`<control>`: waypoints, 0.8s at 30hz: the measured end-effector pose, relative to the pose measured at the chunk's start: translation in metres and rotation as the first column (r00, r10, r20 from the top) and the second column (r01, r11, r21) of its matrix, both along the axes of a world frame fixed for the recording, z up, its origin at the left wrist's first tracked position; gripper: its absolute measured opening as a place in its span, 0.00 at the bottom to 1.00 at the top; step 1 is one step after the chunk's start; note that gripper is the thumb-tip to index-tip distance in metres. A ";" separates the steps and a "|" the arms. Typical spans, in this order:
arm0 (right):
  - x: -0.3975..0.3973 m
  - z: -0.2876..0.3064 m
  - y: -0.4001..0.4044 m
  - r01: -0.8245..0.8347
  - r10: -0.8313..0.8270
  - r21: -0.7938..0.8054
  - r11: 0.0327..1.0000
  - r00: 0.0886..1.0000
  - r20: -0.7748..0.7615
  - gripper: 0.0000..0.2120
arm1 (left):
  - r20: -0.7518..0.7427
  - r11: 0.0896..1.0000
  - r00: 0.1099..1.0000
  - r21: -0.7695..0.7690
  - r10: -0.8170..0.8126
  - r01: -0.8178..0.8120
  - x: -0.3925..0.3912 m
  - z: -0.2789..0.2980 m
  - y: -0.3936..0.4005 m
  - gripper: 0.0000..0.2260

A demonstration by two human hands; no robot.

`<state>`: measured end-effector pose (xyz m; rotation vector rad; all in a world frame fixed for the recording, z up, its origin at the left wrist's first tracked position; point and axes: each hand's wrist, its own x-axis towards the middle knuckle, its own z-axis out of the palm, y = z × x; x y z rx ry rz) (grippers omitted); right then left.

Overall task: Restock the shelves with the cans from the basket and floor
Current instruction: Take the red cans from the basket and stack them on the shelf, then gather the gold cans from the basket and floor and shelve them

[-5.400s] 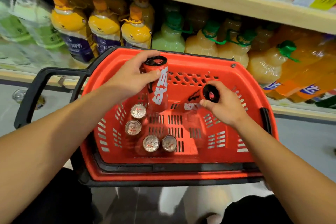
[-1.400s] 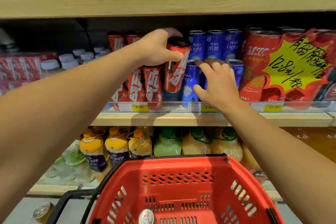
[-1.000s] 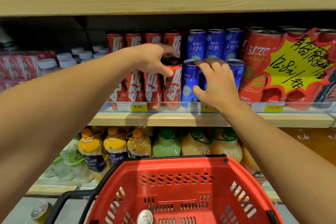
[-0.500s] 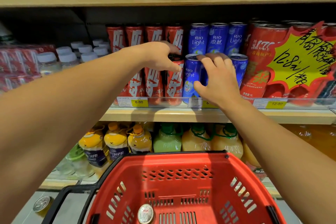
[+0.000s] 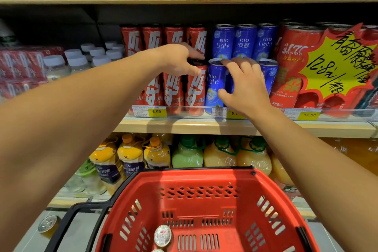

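Left hand (image 5: 180,59) curls over the top of a red can (image 5: 195,90) standing at the front of the middle shelf (image 5: 184,126), fingers wrapped on its rim, while the right hand (image 5: 243,86) spreads loosely against the blue Rio Light cans (image 5: 214,86) just beside it, holding nothing. The biggest risk, as I judge it, is the stacked upper row of red cans (image 5: 173,37): the left knuckles sit right under them, and a careless lift of the wrist could topple one forward. Next, pushing the red can sideways could shove the blue cans out of line. Smaller still, the red basket (image 5: 204,210) below holds more silver-topped cans (image 5: 162,235), and one can on the floor (image 5: 47,223) beside the basket handle could easily be kicked or forgotten.
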<state>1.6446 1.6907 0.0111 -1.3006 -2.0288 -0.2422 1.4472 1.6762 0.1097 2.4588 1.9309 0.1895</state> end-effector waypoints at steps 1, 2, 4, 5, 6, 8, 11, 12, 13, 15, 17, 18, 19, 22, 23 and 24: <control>0.000 0.001 -0.001 0.000 0.000 -0.006 1.000 1.000 0.001 0.34 | 0.001 1.000 1.000 0.006 -0.005 0.005 0.000 -0.001 0.000 0.26; 0.000 0.001 -0.001 0.002 -0.001 -0.014 1.000 1.000 0.005 0.34 | 0.000 1.000 1.000 0.009 -0.007 0.007 0.000 -0.002 0.000 0.26; 0.000 0.004 -0.003 0.007 -0.006 -0.034 0.999 1.000 0.027 0.34 | 0.005 1.000 1.000 0.013 -0.009 0.009 0.000 -0.003 0.000 0.26; 0.000 0.006 -0.004 0.014 -0.011 -0.045 0.999 0.999 0.047 0.33 | 0.019 1.000 1.000 0.020 -0.010 0.009 0.000 -0.004 -0.001 0.27; 0.001 0.008 -0.005 0.027 -0.023 -0.052 0.998 0.997 0.069 0.33 | 0.043 0.999 0.999 0.038 -0.011 0.010 -0.001 -0.005 -0.004 0.28; 0.002 0.013 -0.008 0.054 -0.049 -0.042 0.998 0.994 0.102 0.33 | 0.116 0.993 0.993 0.118 -0.016 0.002 -0.003 -0.008 -0.012 0.29; -0.001 0.018 -0.022 0.011 -0.013 0.033 0.999 0.998 0.059 0.31 | 0.228 0.947 0.973 0.318 -0.045 -0.031 -0.007 -0.020 -0.036 0.26; -0.003 0.018 -0.028 -0.023 0.022 0.059 0.998 0.999 0.028 0.30 | 0.246 0.926 0.967 0.377 -0.065 -0.033 -0.008 -0.026 -0.046 0.24; -0.006 0.015 -0.036 -0.060 0.060 0.080 0.995 0.998 0.000 0.29 | 0.259 0.906 0.962 0.423 -0.086 -0.033 -0.010 -0.033 -0.056 0.23; -0.011 0.003 -0.054 -0.120 0.123 0.087 0.989 0.992 -0.034 0.27 | 0.296 0.879 0.947 0.476 -0.125 -0.033 -0.012 -0.050 -0.076 0.22; -0.015 -0.015 -0.072 -0.162 0.165 0.047 0.986 0.984 -0.061 0.26 | 0.340 0.864 0.928 0.501 -0.152 -0.042 -0.015 -0.069 -0.092 0.20; -0.016 -0.025 -0.080 -0.181 0.181 0.014 0.983 0.981 -0.070 0.26 | 0.360 0.864 0.920 0.501 -0.156 -0.049 -0.016 -0.079 -0.099 0.20; -0.017 -0.036 -0.089 -0.198 0.196 -0.022 0.980 0.978 -0.074 0.26 | 0.382 0.870 0.911 0.490 -0.156 -0.057 -0.018 -0.090 -0.106 0.20; -0.017 -0.073 -0.112 -0.245 0.242 -0.147 0.958 0.969 -0.041 0.27 | 0.470 0.910 0.870 0.410 -0.150 -0.065 -0.021 -0.127 -0.126 0.20; -0.017 -0.086 -0.120 -0.253 0.254 -0.193 0.948 0.967 -0.023 0.27 | 0.495 0.922 0.856 0.382 -0.149 -0.060 -0.022 -0.141 -0.134 0.20; -0.016 -0.101 -0.128 -0.259 0.265 -0.240 0.936 0.964 -0.011 0.28 | 0.510 0.932 0.848 0.358 -0.143 -0.058 -0.023 -0.155 -0.142 0.20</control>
